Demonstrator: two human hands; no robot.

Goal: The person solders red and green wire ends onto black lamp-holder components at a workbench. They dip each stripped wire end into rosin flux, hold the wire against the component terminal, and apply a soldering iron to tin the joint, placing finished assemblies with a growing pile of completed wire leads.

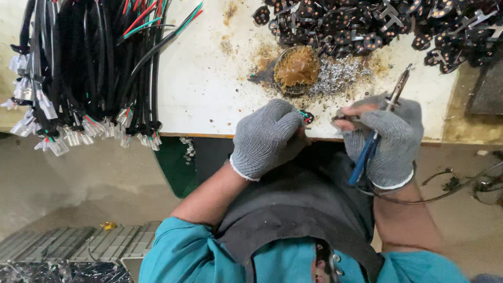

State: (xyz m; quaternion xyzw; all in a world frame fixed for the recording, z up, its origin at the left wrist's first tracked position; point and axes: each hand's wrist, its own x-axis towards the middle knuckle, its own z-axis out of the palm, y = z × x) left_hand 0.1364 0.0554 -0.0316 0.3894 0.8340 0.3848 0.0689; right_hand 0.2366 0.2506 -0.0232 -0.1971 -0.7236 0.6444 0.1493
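My left hand (268, 137) pinches a small black connector (307, 117) at the counter (209, 84) edge; my right hand (386, 140) is wrapped around a blue-handled soldering iron (385, 118). Beyond sits a flux tin (297, 68), then piled connectors (367, 23).

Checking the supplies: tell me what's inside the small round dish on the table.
The dish is filled with brown paste, heaped above the rim. Its bottom is covered. Silvery scraps lie beside it, not inside.

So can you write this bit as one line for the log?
left hand: holds small connector | right hand: holds soldering iron | table: flux tin, cable bundle
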